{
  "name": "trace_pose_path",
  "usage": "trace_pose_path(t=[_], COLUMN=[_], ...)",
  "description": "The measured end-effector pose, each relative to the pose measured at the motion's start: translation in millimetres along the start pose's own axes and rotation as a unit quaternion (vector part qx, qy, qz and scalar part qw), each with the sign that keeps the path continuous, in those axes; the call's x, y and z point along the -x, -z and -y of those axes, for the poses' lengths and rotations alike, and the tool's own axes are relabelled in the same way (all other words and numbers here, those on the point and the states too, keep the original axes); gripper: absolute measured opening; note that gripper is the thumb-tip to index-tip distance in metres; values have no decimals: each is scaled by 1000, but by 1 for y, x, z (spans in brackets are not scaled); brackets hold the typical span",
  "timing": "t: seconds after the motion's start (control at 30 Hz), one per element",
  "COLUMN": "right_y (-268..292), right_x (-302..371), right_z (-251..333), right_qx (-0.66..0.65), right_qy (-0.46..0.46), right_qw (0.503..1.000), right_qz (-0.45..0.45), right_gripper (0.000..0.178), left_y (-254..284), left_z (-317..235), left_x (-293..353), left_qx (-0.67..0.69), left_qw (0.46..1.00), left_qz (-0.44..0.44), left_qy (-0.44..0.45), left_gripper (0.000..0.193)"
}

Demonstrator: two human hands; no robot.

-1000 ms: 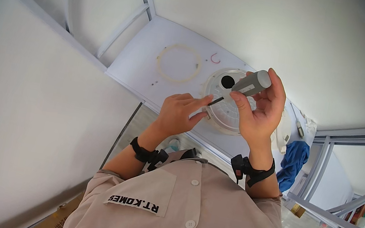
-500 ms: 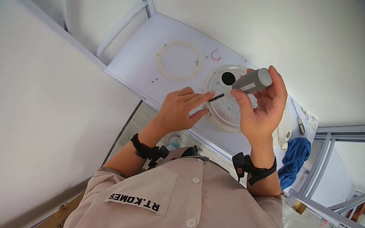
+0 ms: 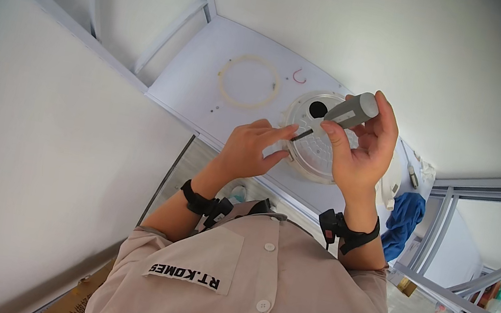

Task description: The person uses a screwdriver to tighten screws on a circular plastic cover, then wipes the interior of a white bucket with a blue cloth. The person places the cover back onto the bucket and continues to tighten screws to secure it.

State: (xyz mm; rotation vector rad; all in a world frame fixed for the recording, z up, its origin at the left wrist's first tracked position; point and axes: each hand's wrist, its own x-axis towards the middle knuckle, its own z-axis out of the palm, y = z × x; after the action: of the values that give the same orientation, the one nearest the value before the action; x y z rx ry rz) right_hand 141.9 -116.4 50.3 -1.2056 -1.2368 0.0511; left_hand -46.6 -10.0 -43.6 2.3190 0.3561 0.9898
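Here the right hand (image 3: 365,153) is closed around a grey screwdriver (image 3: 346,113), its thick handle slanting up to the right and its thin dark shaft pointing down-left. The left hand (image 3: 253,150) is half curled, its fingertips (image 3: 287,131) pinched at the shaft's tip; whether they grip a screw there is too small to tell. Just behind both hands lies a round, translucent white cover (image 3: 314,147), ribbed across its face, with a dark round hole near its far edge. It rests on a pale panel (image 3: 197,80) that runs left to right. Further left on the same panel sits a thin cream ring (image 3: 249,81), well apart from the cover. To the right, near the right wrist, a blue cloth (image 3: 405,221) hangs down. Both wrists carry black straps.
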Motion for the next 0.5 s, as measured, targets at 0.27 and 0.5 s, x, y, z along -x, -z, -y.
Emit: trace_pose_path(t=[0.27,0.5], right_y=[-1,0], right_x=[0,2], right_z=[-1,-5], right_qx=[34,43], right_qy=[-1,34], right_qw=[999,998], right_qz=[17,34], right_gripper=[82,78], left_y=[4,4], left_z=[2,0], left_x=[4,5], left_qx=[-57,-39], left_qw=[998,999], left_qz=[28,12], left_qy=[-5,-6], left_gripper=[61,60])
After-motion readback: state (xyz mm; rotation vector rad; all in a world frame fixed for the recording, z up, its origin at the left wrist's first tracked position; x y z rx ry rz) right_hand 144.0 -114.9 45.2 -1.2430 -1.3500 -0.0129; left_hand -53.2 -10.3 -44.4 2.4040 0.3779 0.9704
